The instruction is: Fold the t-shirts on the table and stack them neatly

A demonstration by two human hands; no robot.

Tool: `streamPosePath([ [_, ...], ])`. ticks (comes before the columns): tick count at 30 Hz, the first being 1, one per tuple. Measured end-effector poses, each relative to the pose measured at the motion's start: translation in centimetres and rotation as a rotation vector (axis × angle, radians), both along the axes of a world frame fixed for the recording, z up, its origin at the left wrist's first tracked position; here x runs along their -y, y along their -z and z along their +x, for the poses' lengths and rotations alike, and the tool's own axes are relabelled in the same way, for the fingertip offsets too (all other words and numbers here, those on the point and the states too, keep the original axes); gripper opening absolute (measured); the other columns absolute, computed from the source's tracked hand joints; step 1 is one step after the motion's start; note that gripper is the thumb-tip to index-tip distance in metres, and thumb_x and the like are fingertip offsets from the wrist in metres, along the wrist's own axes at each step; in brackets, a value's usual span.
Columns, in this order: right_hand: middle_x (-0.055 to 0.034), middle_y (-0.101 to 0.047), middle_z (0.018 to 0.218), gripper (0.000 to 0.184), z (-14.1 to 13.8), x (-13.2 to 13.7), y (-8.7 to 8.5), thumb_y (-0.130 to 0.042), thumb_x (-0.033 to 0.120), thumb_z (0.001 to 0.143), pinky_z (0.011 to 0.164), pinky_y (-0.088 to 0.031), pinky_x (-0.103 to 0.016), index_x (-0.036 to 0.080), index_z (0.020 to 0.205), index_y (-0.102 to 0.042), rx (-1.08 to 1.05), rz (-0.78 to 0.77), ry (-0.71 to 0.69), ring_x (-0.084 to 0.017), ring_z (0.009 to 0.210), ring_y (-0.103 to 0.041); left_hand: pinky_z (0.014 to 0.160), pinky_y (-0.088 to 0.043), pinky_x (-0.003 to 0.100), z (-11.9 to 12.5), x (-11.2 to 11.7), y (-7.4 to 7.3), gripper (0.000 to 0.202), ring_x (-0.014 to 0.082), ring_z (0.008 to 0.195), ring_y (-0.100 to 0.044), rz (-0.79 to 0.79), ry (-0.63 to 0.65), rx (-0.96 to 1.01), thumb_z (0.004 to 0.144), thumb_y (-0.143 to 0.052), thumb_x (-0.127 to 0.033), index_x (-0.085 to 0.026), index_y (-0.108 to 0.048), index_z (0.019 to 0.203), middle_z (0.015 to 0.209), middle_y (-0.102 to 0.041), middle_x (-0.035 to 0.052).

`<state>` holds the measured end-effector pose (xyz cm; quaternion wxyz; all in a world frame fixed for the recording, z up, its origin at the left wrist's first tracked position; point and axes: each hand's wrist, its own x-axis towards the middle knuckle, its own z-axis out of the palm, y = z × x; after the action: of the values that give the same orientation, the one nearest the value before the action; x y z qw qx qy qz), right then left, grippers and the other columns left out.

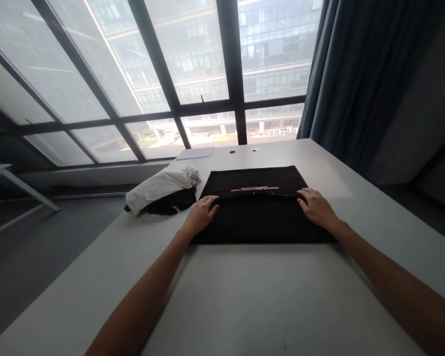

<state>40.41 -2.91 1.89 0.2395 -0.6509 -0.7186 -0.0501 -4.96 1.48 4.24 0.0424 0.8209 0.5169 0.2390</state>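
Observation:
A black T-shirt (pixel 261 220), folded into a flat rectangle, lies in front of me on the white table. Lines of pink lettering (pixel 254 189) show upside down on its far part, just beyond a raised fold that runs across the middle. At the left end of this fold, my left hand (pixel 201 215) grips the cloth between fingers and thumb. My right hand (pixel 316 205) has hold of the right end in the same way. What lies under the fold is hidden, apart from a few small white marks along its edge.
A crumpled white and black garment (pixel 163 190) lies left of the shirt, near the table's left edge. Papers (pixel 195 153) rest at the far end, beside two round holes in the white table (pixel 259 291). Windows stand beyond; a dark blue curtain (pixel 341 84) hangs at right.

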Motion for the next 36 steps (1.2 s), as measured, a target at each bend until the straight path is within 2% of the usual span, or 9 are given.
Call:
streamPosePath([
  [4,-0.0144,-0.053,0.151,0.048,-1.2,1.8,2.5,-0.042,0.041,0.100,0.118,-0.035,-0.050,0.018,0.138,-0.061,0.010,-0.089,-0.090,-0.033,0.143,-0.044,0.123,-0.021,0.054,1.9,3.1,2.3,0.051,0.0329,0.151,-0.033,-0.146,0.036,-0.109,0.101,-0.047,-0.048,-0.029,-0.054,0.147,0.160,-0.044,0.0068],
  [7,-0.0131,-0.054,0.151,0.047,-1.3,2.5,2.9,-0.040,0.041,0.102,0.118,-0.034,-0.053,0.019,0.136,-0.063,0.025,-0.104,-0.106,-0.033,0.145,-0.043,0.123,-0.019,0.055,1.4,3.8,2.8,0.053,0.0325,0.153,-0.027,-0.210,0.037,-0.120,0.101,-0.045,-0.049,-0.029,-0.052,0.149,0.163,-0.039,0.0066],
  [10,-0.0143,-0.059,0.144,0.043,-0.8,3.3,1.8,-0.039,0.038,0.101,0.115,-0.038,-0.049,0.018,0.129,-0.066,-0.026,0.016,-0.105,-0.032,0.136,-0.051,0.122,-0.028,0.046,-0.7,3.9,1.8,0.051,0.0289,0.147,-0.039,-0.085,-0.011,-0.010,0.101,-0.042,-0.046,-0.024,-0.056,0.144,0.157,-0.048,0.0086],
  [13,-0.0167,-0.069,0.122,0.038,0.6,4.5,1.0,-0.040,0.034,0.098,0.105,-0.046,-0.045,0.017,0.117,-0.069,-0.148,0.147,-0.010,-0.031,0.116,-0.062,0.111,-0.041,0.041,-4.3,4.4,1.0,0.048,0.0294,0.123,-0.060,0.041,-0.243,0.114,0.097,-0.042,-0.039,-0.016,-0.064,0.133,0.131,-0.065,0.0152],
  [16,-0.0153,-0.072,0.100,0.032,2.7,6.0,1.6,-0.044,0.033,0.093,0.089,-0.051,-0.042,0.017,0.105,-0.069,-0.277,0.105,0.126,-0.030,0.093,-0.066,0.091,-0.051,0.040,-7.8,5.5,1.4,0.048,0.0292,0.096,-0.069,-0.093,-0.441,0.211,0.091,-0.046,-0.042,-0.014,-0.067,0.122,0.103,-0.072,0.0136],
  [21,-0.0091,-0.073,0.086,0.026,5.1,8.0,3.1,-0.054,0.038,0.085,0.070,-0.049,-0.032,0.019,0.095,-0.069,-0.463,-0.087,0.234,-0.023,0.076,-0.067,0.076,-0.051,0.033,-9.7,7.4,2.1,0.060,0.0262,0.083,-0.068,-0.271,-0.290,0.385,0.081,-0.056,-0.064,-0.014,-0.071,0.110,0.090,-0.074,0.0095],
  [26,-0.0099,-0.073,0.079,0.026,6.1,8.8,1.6,-0.055,0.030,0.080,0.060,-0.049,-0.030,0.015,0.094,-0.070,-0.786,-0.166,0.314,-0.019,0.065,-0.065,0.070,-0.050,0.031,-9.4,7.9,1.6,0.081,0.0225,0.076,-0.066,-0.283,-0.193,0.424,0.077,-0.064,-0.070,-0.013,-0.059,0.135,0.086,-0.072,0.0051],
  [30,-0.0095,-0.075,0.079,0.022,6.5,9.6,0.3,-0.063,0.030,0.077,0.056,-0.049,-0.027,0.016,0.091,-0.072,-0.922,-0.263,0.221,-0.018,0.064,-0.066,0.067,-0.050,0.031,-9.7,7.8,1.5,0.079,0.0228,0.075,-0.066,-0.325,-0.174,0.461,0.076,-0.069,-0.069,-0.014,-0.061,0.131,0.084,-0.072,0.0050],
  [36,-0.0093,-0.076,0.088,0.033,6.5,10.5,-0.1,-0.070,0.036,0.076,0.070,-0.053,-0.030,0.016,0.103,-0.072,-0.844,-0.150,0.072,-0.022,0.082,-0.070,0.077,-0.053,0.032,-8.8,8.7,0.6,0.065,0.0226,0.083,-0.067,-0.190,-0.182,0.625,0.074,-0.077,-0.060,-0.017,-0.067,0.122,0.090,-0.071,0.0045],
])
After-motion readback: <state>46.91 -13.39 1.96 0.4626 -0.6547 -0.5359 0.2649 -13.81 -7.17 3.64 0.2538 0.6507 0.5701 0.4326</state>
